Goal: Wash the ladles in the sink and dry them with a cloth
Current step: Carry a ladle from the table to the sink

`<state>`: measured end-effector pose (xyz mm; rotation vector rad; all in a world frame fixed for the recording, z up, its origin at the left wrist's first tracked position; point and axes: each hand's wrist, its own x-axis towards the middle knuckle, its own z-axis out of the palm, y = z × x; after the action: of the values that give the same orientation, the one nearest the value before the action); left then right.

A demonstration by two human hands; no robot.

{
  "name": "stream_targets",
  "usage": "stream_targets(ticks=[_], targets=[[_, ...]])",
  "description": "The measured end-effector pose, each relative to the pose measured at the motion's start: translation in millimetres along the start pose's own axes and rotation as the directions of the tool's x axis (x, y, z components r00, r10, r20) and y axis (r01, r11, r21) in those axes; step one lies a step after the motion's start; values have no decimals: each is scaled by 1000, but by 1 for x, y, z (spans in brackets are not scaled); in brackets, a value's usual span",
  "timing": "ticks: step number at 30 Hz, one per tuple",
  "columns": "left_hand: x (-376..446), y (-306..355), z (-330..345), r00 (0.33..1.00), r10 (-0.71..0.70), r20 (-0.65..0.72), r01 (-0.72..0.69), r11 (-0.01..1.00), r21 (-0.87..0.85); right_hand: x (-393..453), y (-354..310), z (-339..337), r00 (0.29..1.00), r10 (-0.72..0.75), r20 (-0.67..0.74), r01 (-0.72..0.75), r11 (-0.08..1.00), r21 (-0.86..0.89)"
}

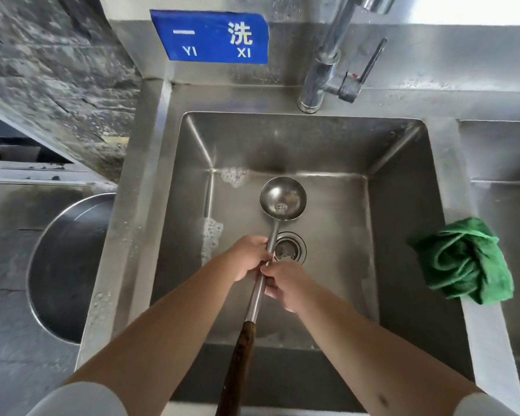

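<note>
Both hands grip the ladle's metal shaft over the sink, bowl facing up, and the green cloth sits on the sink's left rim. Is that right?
Not quite. The head view shows the green cloth on the right rim of the sink, not the left. The rest holds: left hand and right hand grip the ladle shaft, bowl up.

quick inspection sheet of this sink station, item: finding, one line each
surface: steel sink basin, wet, foam patches along its left side, drain strainer in the floor
job's things: one ladle held over the basin, bowl up with a little foam in it; green cloth bunched on the right rim
clutter: nothing seen
grippers: left hand and right hand both grip the ladle's metal shaft
cables: nothing seen
surroundings: faucet behind, no water seen running; blue sign on the backsplash; large metal basin at left; second sink at right
</note>
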<state>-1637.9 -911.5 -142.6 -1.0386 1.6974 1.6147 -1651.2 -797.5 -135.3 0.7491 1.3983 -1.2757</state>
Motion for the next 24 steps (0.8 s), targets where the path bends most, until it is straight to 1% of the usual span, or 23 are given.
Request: stream_targets(ticks=[3, 6, 8, 10, 15, 18, 20, 24], targets=[[17, -4, -2, 1000, 18, -10, -17, 999, 33, 16, 2, 3, 999, 2, -32, -2, 1000, -3], [27, -4, -4, 999, 35, 3, -35, 999, -5, 29, 2, 6, 999, -20, -29, 21, 1000, 13], [32, -2, -6, 999, 53, -12, -53, 999, -6, 37, -1, 7, 998, -53, -33, 52, 998, -22], [37, -2, -7, 997, 75, -15, -74, 997, 39, 45, -1, 6, 996, -82, -35, 79, 993, -83], [49, -4, -10, 995, 102, 1, -101, 981, 164, 68, 1, 11, 997, -64, -46, 59, 991, -118], [53, -5, -11, 993, 114, -20, -107, 970, 218, 76, -2, 14, 995, -89, -51, 78, 977, -199], [58, -9, -14, 992, 118, -44, -104, 965, 242, 81, -5, 15, 993, -113, -28, 105, 971, -217], [65, -15, -19, 992, 114, -58, -95, 960, 264, 91, -6, 16, 987, -150, 60, 160, 959, -233]])
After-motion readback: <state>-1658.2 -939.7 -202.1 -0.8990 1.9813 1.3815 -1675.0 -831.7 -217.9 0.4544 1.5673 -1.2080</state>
